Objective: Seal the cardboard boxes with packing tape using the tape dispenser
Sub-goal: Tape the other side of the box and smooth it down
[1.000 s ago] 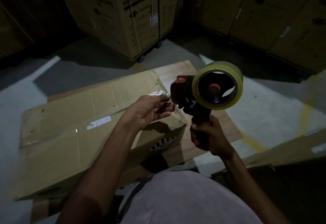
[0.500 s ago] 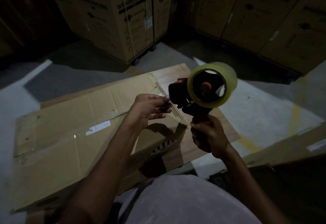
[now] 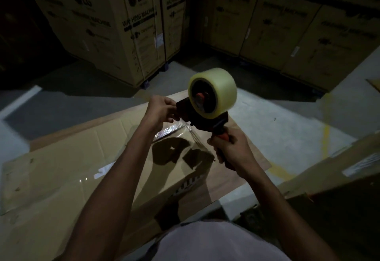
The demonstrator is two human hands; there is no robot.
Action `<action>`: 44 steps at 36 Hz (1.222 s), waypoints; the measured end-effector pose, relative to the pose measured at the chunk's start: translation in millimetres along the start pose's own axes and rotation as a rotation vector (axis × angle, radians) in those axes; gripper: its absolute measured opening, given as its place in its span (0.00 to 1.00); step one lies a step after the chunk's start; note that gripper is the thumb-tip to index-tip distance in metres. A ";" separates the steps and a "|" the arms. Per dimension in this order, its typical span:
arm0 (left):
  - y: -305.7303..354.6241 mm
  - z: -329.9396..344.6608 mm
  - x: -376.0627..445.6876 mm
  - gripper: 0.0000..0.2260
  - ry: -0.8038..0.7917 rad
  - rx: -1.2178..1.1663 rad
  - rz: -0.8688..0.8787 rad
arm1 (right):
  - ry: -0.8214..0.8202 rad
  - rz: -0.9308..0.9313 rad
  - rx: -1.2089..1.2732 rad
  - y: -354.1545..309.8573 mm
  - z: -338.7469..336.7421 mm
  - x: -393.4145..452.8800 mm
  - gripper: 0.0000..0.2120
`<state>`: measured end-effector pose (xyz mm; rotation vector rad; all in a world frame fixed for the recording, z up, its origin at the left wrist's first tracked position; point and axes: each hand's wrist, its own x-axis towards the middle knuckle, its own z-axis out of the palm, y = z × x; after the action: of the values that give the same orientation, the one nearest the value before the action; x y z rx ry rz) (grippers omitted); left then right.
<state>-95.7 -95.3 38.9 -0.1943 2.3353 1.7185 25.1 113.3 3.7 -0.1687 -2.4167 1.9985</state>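
Held above the flattened cardboard box (image 3: 67, 170), the tape dispenser (image 3: 207, 106) is swinging upright as the right hand (image 3: 232, 149) grips its handle and the left hand (image 3: 162, 110), having closed in, is pinching at its mouth, likely freeing the tape end.

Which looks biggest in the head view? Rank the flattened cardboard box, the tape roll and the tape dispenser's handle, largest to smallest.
1. Flattened cardboard box, by far the largest, spread over the floor.
2. Tape roll, though it sits nearer the camera, which inflates it.
3. Handle, mostly hidden in the right hand, so its full size is unsure.
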 end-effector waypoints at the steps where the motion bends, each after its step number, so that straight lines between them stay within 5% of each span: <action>1: 2.2 -1.1 3.4 0.06 -0.011 0.003 0.009 | 0.020 0.025 -0.003 -4.6 2.2 2.9 0.03; 9: 18.4 -5.3 29.7 0.06 -0.030 0.109 0.118 | 0.085 0.122 -0.005 -26.8 14.1 12.3 0.10; 25: 10.3 -19.5 78.4 0.11 0.215 0.543 0.196 | 0.087 0.228 -0.023 -9.7 28.1 22.1 0.08; 44: -16.9 -20.4 98.4 0.09 0.129 0.505 0.203 | 0.166 0.305 -0.143 7.3 57.5 39.1 0.10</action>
<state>-188.6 -116.7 3.0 0.0256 2.8777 1.1571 -17.2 61.6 -17.0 -0.7143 -2.5506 1.8212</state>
